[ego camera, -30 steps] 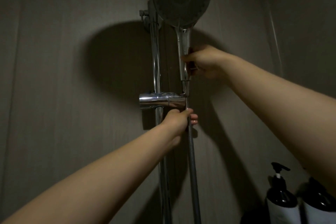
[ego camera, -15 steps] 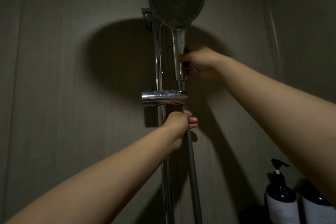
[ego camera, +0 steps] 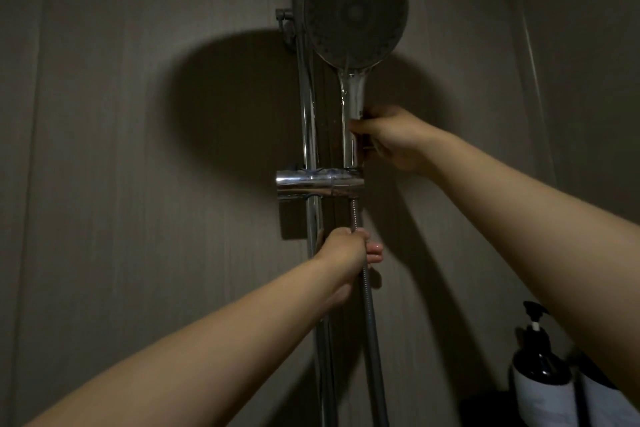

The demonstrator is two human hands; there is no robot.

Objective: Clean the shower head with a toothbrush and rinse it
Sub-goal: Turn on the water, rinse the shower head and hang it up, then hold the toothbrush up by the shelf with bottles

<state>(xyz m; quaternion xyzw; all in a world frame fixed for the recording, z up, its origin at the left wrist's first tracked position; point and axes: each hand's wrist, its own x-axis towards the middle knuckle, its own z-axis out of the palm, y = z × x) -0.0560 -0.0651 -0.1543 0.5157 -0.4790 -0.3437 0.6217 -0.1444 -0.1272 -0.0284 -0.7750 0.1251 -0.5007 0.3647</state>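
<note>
Your right hand [ego camera: 391,140] is wrapped around the chrome handle of the shower head [ego camera: 356,7], just above the slider bracket [ego camera: 318,182]. Your left hand [ego camera: 346,253] is closed on the metal hose [ego camera: 369,305] a little below that bracket. The 2 hands are apart, bracket between them.

Shower head sits in the upper centre of the frame, face toward you, handle foot at or in the bracket socket. Can't tell from here whether it's fully seated. No toothbrush in view, so I can't say where it is.

My read: you're at the holder, either lifting the head out or dropping it in. Can't tell which from this view alone.

Risks from here:
- Handle looks wet and it's polished chrome. A loose right grip could let the head slip and swing on the hose into the wall panel [ego camera: 138,184].
- Pulling down on the hose with the left hand while the handle is half in the socket could jam or twist the bracket on the riser rail [ego camera: 308,114].
- 2 pump bottles [ego camera: 540,367] sit lower right of the frame. A slack hose loop could sweep them over.
- Light is poor, so nozzle condition can't be judged.
</note>
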